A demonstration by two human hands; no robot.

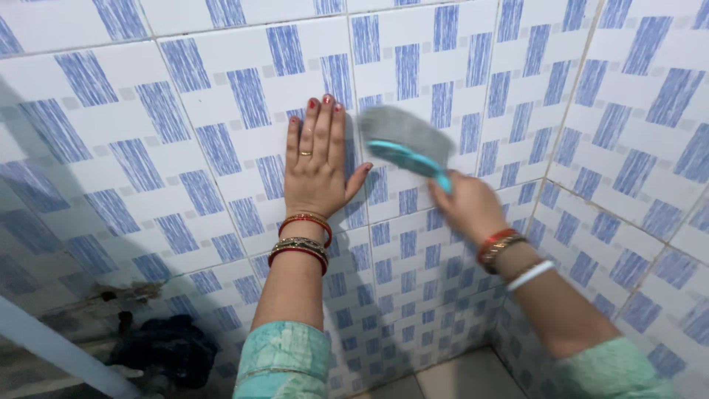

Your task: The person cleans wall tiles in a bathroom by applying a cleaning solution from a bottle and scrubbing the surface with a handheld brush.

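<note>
My left hand (319,164) lies flat against the blue-and-white tiled wall (221,96), fingers together and pointing up, with a ring and several bangles at the wrist. My right hand (467,205) grips the turquoise handle of a scrub brush (405,142). The brush head with grey bristles is pressed to the wall just right of my left hand and looks blurred from motion.
A second tiled wall (635,148) meets the first at a corner on the right. A dark bundle of cloth (166,351) lies low at the left beside a pale pipe (59,351). A strip of floor (458,380) shows at the bottom.
</note>
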